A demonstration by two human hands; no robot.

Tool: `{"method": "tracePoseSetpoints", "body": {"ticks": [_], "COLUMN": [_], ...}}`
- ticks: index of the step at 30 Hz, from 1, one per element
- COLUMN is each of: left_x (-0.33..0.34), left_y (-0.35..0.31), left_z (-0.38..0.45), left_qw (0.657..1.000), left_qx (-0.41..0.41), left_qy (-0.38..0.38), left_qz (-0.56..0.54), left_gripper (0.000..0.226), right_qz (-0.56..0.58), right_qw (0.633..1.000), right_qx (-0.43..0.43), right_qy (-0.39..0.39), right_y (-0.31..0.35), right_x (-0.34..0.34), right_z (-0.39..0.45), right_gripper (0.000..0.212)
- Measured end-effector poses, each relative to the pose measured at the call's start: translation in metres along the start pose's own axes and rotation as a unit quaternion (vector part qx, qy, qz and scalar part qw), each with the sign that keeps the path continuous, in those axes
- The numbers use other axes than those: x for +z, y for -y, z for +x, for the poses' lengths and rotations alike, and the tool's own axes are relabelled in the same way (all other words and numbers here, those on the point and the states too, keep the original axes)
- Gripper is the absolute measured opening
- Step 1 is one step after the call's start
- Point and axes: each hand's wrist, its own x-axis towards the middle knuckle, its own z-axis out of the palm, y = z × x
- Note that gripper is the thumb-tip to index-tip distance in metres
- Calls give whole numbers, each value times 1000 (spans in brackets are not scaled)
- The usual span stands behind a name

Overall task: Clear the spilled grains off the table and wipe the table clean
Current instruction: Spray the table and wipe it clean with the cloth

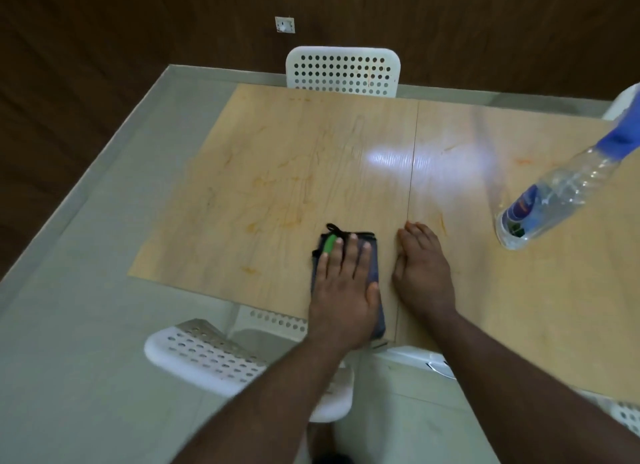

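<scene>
Low centre of the frame, the left hand [341,287] presses flat on the cloth [372,273] to wipe, while the right hand [424,273] rests flat and empty on the table [277,159], likely for support.

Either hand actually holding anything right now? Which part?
Nothing is grasped. The left hand lies flat, palm down, pressing the middle of the dark folded cloth onto the table. The right hand rests bare on the table.

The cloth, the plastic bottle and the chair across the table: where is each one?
cloth [372,259]: head view, bare grey part beside the fingers.
plastic bottle [550,197]: head view, clear middle body.
chair [343,70]: head view, perforated white backrest.
</scene>
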Motion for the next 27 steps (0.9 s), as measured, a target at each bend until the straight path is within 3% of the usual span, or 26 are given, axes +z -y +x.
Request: {"method": "tracePoseSetpoints", "body": {"ticks": [3, 5, 9, 11, 13, 15, 18, 22, 24, 27], "left_x": [-9, -12, -14, -10, -4, 0, -1, -8, -10, -11], "left_y": [42, 67, 58, 34, 7, -12, -2, 45, 50, 37], "left_z": [5, 30, 71, 71, 50, 15, -18, 20, 52, 96], "left_qw": [982, 972, 998, 997, 990, 995, 999, 979, 984, 998], "left_qx": [182, 221, 42, -79, -141, -102, 47, 193, 161, 45], "left_qy": [46, 49, 33, 7, -19, -14, 26, 52, 50, 37], "left_qz": [33, 59, 40, 10, -5, -8, -4, 44, 55, 40], "left_gripper": [67, 66, 71, 72, 71, 71, 70, 66, 67, 69], "right_qz": [6, 13, 10, -3, -6, -4, -7, -3, 5, 3], "right_qw": [1000, 1000, 1000, 1000, 1000, 1000, 1000, 1000, 1000, 1000], "right_qx": [-3, -2, -2, 1, 6, 4, 3, 5, 7, 11], "right_qy": [0, 4, 4, 0, 0, -1, -1, 10, 10, 2], "right_y": [1, 0, -5, -6, -5, -3, 0, -1, -1, -1], "right_x": [-1, -1, 3, 6, 7, 5, 3, 3, 3, 4], "right_z": [0, -1, 0, 1, 0, 1, 0, 1, -1, -1], "right_gripper": [47, 47, 47, 48, 48, 48, 48, 49, 49, 50]}}
